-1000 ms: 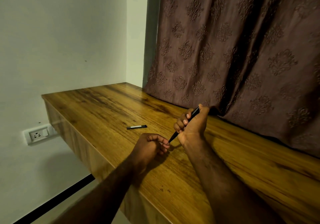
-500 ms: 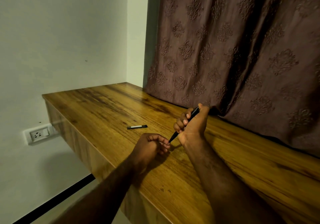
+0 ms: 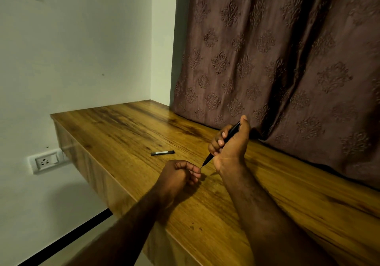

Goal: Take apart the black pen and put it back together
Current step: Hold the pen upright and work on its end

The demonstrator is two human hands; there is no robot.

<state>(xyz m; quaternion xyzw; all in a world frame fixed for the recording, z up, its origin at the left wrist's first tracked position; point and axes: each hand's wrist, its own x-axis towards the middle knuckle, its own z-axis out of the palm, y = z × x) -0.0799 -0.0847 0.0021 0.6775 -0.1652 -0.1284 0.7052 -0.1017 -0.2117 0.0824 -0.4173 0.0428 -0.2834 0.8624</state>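
Note:
My right hand [image 3: 230, 144] grips the black pen body [image 3: 231, 133] tilted, its pointed tip [image 3: 206, 162] aimed down and left. My left hand [image 3: 178, 175] rests on the wooden desk [image 3: 127, 130] with fingers curled, fingertips pinched just at the pen's tip; a thin part seems to run from the tip into those fingers, but it is too small to be sure. The black pen cap [image 3: 162, 153], with a pale strip along it, lies flat on the desk to the left of both hands.
A brown patterned curtain [image 3: 277, 60] hangs along the desk's far side, just behind my right hand. The desk's front edge [image 3: 115, 180] drops off near my left wrist. A wall socket [image 3: 44, 162] sits below the desk at left.
My left hand has drawn slightly down and left from the pen tip. The right hand and the cap have stayed in place.

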